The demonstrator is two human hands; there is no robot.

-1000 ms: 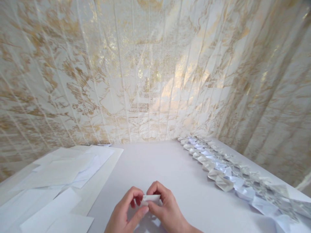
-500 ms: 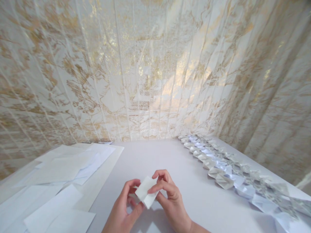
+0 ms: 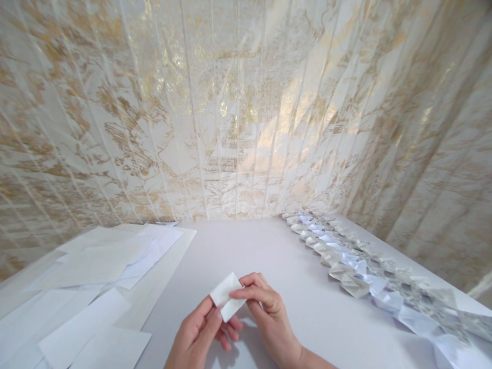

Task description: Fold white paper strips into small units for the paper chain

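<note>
A small folded piece of white paper (image 3: 224,291) is held above the table, low in the middle of the view. My left hand (image 3: 200,328) pinches its lower left side, with the thumb in front and the other fingers behind and below. On the right side, my right hand (image 3: 271,312) grips the paper between the thumb and fingers, its index finger lying across the front face. A crease or folded edge runs across the paper near that fingertip. The fingers hide part of its back.
Loose white sheets (image 3: 92,264) lie overlapped on the left of the white table (image 3: 238,246). Rows of folded paper pieces (image 3: 353,269), white and grey printed, run along the right side. A patterned gold-and-white curtain (image 3: 230,113) hangs behind the table.
The paper has turned and risen slightly in my hands. My left thumb has moved up onto its front face, and my left fingers now reach underneath.
</note>
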